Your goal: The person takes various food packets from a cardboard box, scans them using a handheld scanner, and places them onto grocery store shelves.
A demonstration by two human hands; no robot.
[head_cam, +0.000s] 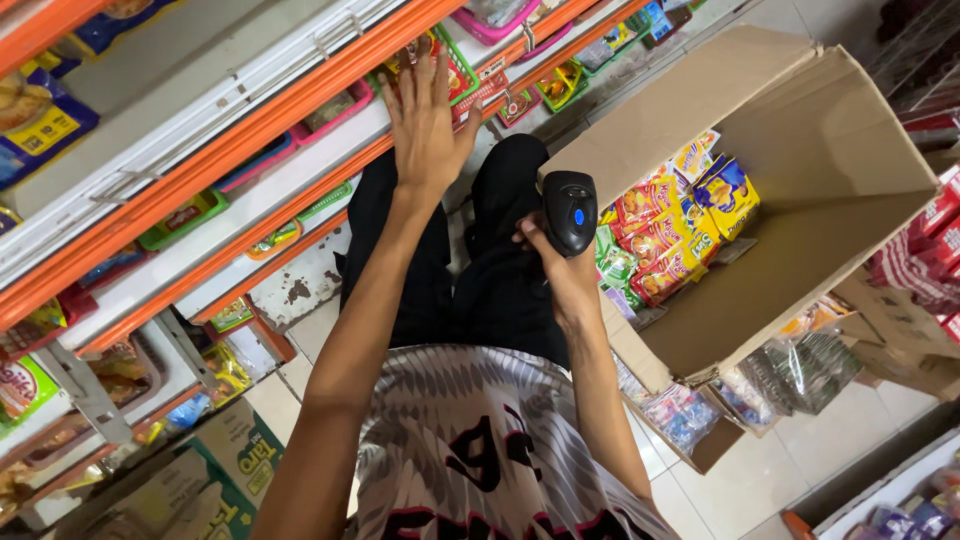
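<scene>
Scanner (pixel 570 210) first: we have the black handheld barcode scanner gripped in our right hand (pixel 562 268), fingers wrapped tight round its handle, its blue button facing up at us, held over our lap beside the open cardboard box (pixel 830 200). Our left hand (pixel 425 125) is spread flat and empty, fingers wide, reaching onto the orange-edged shelf (pixel 290 110) near a green basket (pixel 455 70) of goods. As for progress, we judge the job well short of done: the box is only partly filled, with bright yellow and red snack packets (pixel 670 230) piled in one corner. Nothing is under the scanner now, and more bagged stock (pixel 800 370) lies on the floor beside the box.
</scene>
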